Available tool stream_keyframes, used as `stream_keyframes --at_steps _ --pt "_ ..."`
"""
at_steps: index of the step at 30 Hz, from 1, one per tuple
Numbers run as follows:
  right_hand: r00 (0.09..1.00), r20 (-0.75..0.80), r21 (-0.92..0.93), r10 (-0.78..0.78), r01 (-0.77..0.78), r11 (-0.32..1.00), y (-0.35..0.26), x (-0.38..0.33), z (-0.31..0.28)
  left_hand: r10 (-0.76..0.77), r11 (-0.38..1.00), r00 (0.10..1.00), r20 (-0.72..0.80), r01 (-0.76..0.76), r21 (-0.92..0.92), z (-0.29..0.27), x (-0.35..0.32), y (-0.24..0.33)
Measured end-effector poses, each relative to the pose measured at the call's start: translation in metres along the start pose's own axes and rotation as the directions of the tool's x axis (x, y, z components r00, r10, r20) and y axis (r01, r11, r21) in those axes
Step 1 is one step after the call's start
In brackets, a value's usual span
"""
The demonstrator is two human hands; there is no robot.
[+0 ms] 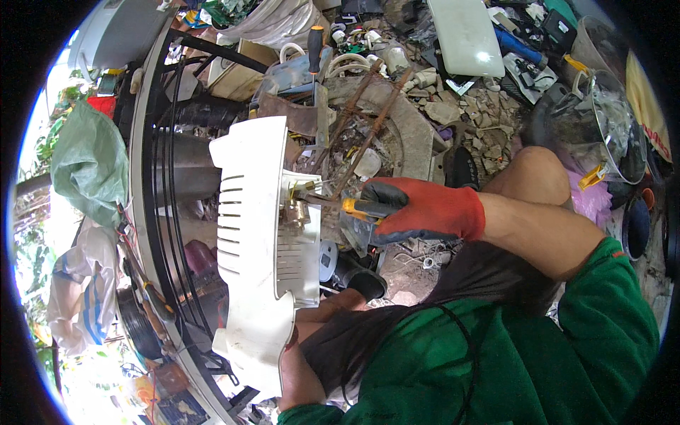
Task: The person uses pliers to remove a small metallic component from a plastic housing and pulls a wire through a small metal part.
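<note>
My right hand (418,209), in a red and black glove, is closed around pliers (365,209) with yellow-and-black handles. Their metal end reaches a small brass-coloured metal part (297,211) on the inner side of a white plastic housing (258,262). The housing stands on edge in front of me, with rows of slots along its side. My left forearm (301,375) goes behind its lower end. Of my left hand (292,341) only a sliver of red glove shows by the housing's edge; its fingers are hidden.
A black metal rack (159,142) runs along the left. Beyond the housing stands a screwdriver (315,49) with an orange-and-black handle. Rusty rods (365,127) lie over a stone block (414,138). Rubble, a pale panel (467,39) and a clear bucket (613,127) lie farther right.
</note>
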State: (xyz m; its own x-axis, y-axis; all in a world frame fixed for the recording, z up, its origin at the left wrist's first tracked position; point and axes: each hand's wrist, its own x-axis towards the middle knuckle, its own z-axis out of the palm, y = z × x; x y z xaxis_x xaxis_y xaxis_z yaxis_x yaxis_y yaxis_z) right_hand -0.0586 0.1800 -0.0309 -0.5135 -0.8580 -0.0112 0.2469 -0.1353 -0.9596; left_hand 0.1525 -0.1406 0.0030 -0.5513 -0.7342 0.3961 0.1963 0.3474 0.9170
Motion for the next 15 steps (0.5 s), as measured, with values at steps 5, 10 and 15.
stream_keyframes --at_steps 5,10,15 --pt "0.967 0.173 0.007 0.189 -0.193 0.981 0.001 0.003 -0.009 0.004 1.0 1.0 -0.001 -0.004 -0.015 -0.002 0.007 0.003" --pt "0.928 0.254 -0.164 -0.272 0.318 0.934 0.015 0.014 -0.029 0.013 0.999 0.999 0.03 -0.011 -0.049 -0.007 0.029 0.004" --pt "0.915 0.342 -0.287 -0.215 0.319 0.903 0.009 0.016 -0.052 -0.12 0.985 0.99 0.076 0.128 -0.114 -0.009 0.038 0.007"
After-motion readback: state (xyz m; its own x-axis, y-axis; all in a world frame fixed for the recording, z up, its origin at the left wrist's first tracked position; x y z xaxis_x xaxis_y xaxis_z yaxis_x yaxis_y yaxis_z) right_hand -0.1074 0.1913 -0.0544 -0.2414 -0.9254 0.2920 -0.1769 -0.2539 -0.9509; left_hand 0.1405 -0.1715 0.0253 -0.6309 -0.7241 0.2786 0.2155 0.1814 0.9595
